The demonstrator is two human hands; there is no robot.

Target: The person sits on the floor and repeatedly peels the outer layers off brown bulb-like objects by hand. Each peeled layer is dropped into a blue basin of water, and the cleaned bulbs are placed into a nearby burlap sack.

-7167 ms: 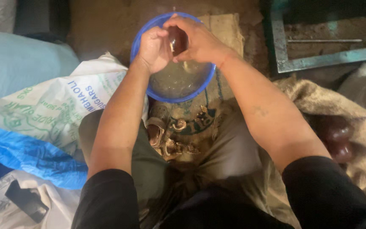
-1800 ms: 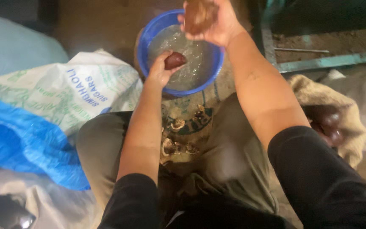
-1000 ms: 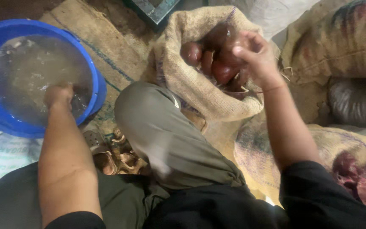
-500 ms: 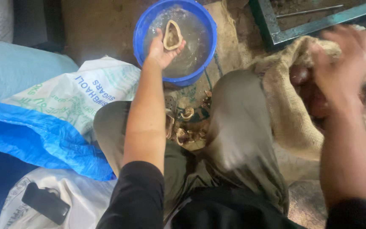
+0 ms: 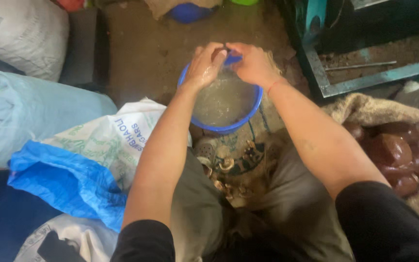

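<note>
A blue bowl of murky water stands on the ground in front of my knees. My left hand and my right hand meet over its far rim, fingertips touching and fingers curled. Whatever lies between the fingers is hidden, so I cannot tell whether either hand holds something. Both forearms reach forward over my lap.
An open burlap sack of round brown pieces sits at my right. A heap of pale peelings lies between my knees. At left lie a white printed sack, a blue plastic bag and a light blue sack. A teal metal frame stands behind.
My right hand has left the burlap sack and joined my left hand above the bowl. The pale piece seen in my left hand half a second ago is no longer visible.
</note>
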